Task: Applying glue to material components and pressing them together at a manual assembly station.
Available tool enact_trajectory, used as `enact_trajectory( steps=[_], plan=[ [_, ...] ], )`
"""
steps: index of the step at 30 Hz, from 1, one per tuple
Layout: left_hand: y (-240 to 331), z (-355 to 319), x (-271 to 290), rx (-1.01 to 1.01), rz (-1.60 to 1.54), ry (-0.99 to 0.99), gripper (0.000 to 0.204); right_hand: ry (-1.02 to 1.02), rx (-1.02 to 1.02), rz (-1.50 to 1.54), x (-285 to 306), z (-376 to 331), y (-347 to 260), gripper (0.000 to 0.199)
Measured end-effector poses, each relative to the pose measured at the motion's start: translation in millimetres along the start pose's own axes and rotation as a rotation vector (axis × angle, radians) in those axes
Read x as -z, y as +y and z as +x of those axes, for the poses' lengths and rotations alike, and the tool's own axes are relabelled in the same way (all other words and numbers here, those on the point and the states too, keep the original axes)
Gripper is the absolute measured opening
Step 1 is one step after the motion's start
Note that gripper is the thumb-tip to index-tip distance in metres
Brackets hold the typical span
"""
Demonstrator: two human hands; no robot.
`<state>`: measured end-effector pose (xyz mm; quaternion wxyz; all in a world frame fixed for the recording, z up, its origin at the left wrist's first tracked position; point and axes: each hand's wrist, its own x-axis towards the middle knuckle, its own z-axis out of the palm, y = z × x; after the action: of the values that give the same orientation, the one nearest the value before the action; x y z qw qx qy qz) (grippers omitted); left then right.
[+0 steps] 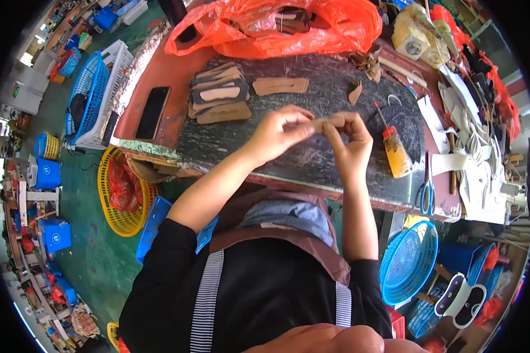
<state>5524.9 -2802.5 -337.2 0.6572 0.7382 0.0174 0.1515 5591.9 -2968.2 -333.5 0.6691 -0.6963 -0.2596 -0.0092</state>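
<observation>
Over the dark, scuffed work board, my left hand and my right hand meet. Both pinch a small tan strip between thumb and fingers; its ends are hidden by my fingertips. Just beyond my hands lies a flat brown cut piece. To its left is an overlapping stack of brown and dark cut pieces, with a pale one showing among them. Right of my right hand lies a squeeze bottle of yellowish liquid with a red nozzle. A small curled brown scrap sits beyond my right hand.
A red plastic bag spreads along the table's far side. A black phone lies at the left. Blue-handled scissors rest at the right edge, near piled white pieces. A yellow basket and a blue basket flank the table below.
</observation>
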Motion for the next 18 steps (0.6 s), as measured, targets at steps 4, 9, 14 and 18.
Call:
enact_trajectory(
  steps=[4,9,14,18],
  plan=[
    [-5,-3,21,0.070,-0.111,-0.057,0.015,-0.027,-0.102,0.066,-2,-2,0,0.010],
    [-16,-4,34,0.112,0.085,-0.032,0.013,-0.088,-0.149,-0.043,2,-2,12,0.002],
    [-27,-9,31,0.098,0.240,0.000,0.011,-0.095,-0.055,-0.240,4,-6,28,0.005],
    [-36,-17,24,-0.021,0.444,0.030,0.009,-0.101,0.023,-0.369,7,-11,39,0.008]
  ],
)
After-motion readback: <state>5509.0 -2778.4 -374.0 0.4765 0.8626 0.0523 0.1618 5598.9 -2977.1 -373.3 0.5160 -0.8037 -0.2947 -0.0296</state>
